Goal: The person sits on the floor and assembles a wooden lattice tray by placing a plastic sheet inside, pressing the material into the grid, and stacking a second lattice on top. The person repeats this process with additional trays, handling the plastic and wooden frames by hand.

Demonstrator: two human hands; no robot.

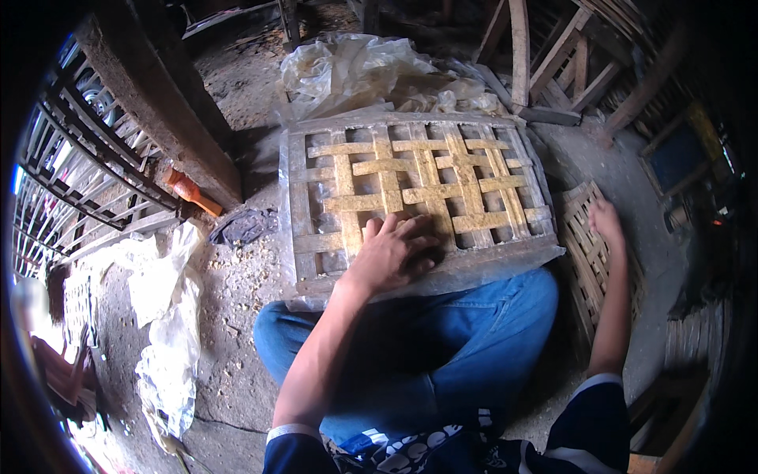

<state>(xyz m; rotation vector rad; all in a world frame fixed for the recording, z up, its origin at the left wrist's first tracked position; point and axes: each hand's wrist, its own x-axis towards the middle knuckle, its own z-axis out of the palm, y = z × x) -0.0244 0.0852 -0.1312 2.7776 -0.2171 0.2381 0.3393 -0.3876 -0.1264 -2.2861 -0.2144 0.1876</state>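
Note:
A rectangular wooden frame with a lattice of wide yellowish woven strips (426, 194) lies before my crossed legs, on a clear plastic sheet (505, 265). My left hand (396, 251) rests on the lattice near its front edge, with fingers bent and slightly apart against the strips. Out to the right, my right hand (606, 221) is closed, its fingers drawn together, above a second woven lattice panel (583, 257). Whatever it may hold is too small or hidden to make out. That panel lies on the floor beside my right knee, partly covered by my forearm.
Crumpled clear plastic (355, 67) lies beyond the frame. A thick wooden post (158, 103) stands at the left, with an orange-handled object (192, 193) at its foot. More plastic (170, 316) and scattered crumbs lie on the left floor. Wooden trestles (553, 67) stand far right.

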